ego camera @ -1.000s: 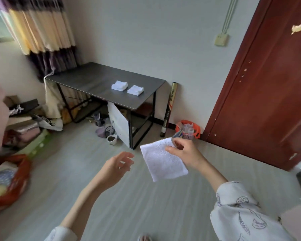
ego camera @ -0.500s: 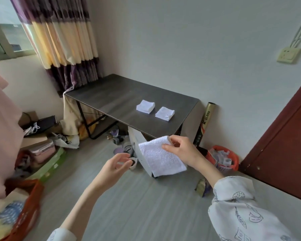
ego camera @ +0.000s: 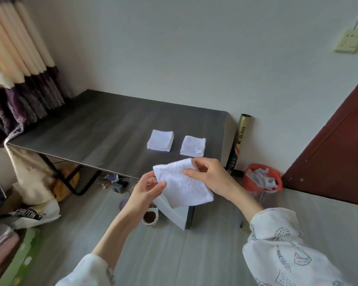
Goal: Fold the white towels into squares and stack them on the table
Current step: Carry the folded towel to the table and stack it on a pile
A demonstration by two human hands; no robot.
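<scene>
A soft, light white towel (ego camera: 182,182) is held above the worktop's (ego camera: 95,129) near edge, pinched by the left hand (ego camera: 148,189) and right hand (ego camera: 210,176) at opposite edges; two folded stacks (ego camera: 160,140) lie beyond.

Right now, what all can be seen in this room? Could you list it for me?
towel in hand: one, white, held in the air before the table's near edge
folded stacks: two, white, side by side on the table
table: one, dark grey, against the wall
curtain: one, cream and purple, far left
tube: one, gold and black, leaning by the table
basket: one, red, on the floor
door: one, dark red, right
left hand: pinches the towel's left edge
right hand: pinches its top
</scene>
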